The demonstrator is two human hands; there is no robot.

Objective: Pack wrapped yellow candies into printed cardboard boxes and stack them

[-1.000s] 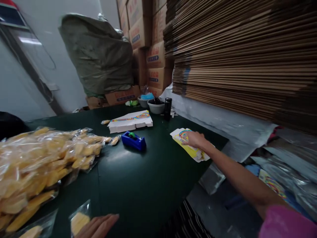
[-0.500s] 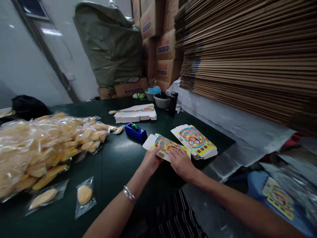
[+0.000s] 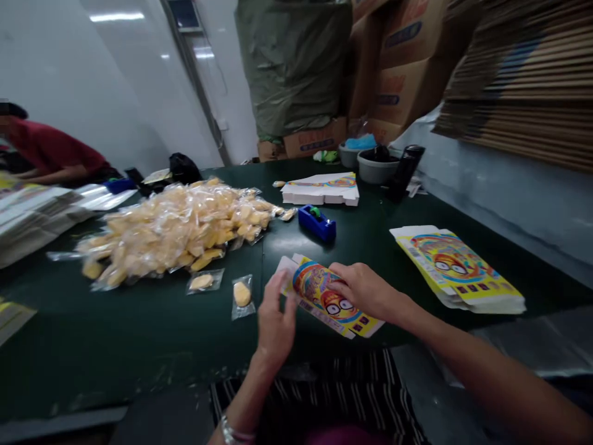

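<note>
A colourful yellow cardboard box (image 3: 319,293) with a cartoon face in glasses lies tilted over the near part of the table, looking flat or nearly so. My right hand (image 3: 364,290) grips it from its upper right edge, fingers curled over the printed face. At the box's left end, my left hand (image 3: 277,318) has its thumb and fingers around the white end flap (image 3: 287,267). Just beyond the box sits a blue tape dispenser (image 3: 317,224) with a green core. To the right is a stack of the same printed boxes (image 3: 458,266), lying flat.
A heap of wrapped yellowish biscuits (image 3: 180,228) covers the left middle, with single wrapped biscuits (image 3: 241,294) nearer me. Farther back are a white box stack (image 3: 319,190), grey bowls (image 3: 377,168) and a black bottle (image 3: 407,168). A person in red (image 3: 60,151) sits far left.
The view has swung left, bringing the person in red into sight. My left hand has shifted to the box's flap end, and my right hand now holds its upper edge.
</note>
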